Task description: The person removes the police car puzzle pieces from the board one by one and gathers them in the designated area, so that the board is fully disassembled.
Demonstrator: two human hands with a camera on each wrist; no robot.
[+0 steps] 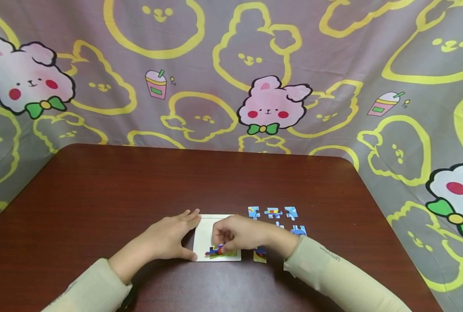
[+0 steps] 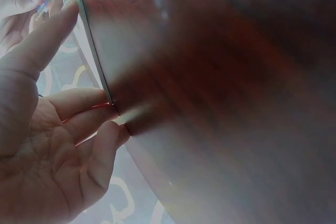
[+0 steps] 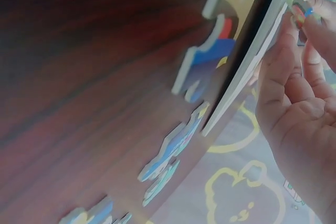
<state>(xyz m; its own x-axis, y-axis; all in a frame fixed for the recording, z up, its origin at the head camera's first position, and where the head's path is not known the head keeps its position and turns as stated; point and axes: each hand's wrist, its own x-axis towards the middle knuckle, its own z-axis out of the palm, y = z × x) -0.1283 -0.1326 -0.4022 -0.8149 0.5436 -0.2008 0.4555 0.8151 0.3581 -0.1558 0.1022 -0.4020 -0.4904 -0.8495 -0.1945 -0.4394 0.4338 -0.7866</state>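
A white puzzle board [image 1: 203, 234] lies on the table, with colourful picture pieces along its lower part. My left hand [image 1: 167, 237] rests at the board's left edge, its thumb at the near corner and its extended fingers by the far one. In the left wrist view, the fingertips touch the board's rim [image 2: 93, 59]. Over the board, my right hand [image 1: 241, 232] pinches a blue and red jigsaw piece [image 1: 214, 250] between thumb and fingers. That piece is close above the board's near left part, and the fingers partly cover it.
Several loose jigsaw pieces, such as a sky-blue one [image 1: 291, 212], lie on the brown table [image 1: 138, 182] right of the board. My right forearm hides some of them. Behind the table hangs a patterned cloth [image 1: 200, 73].
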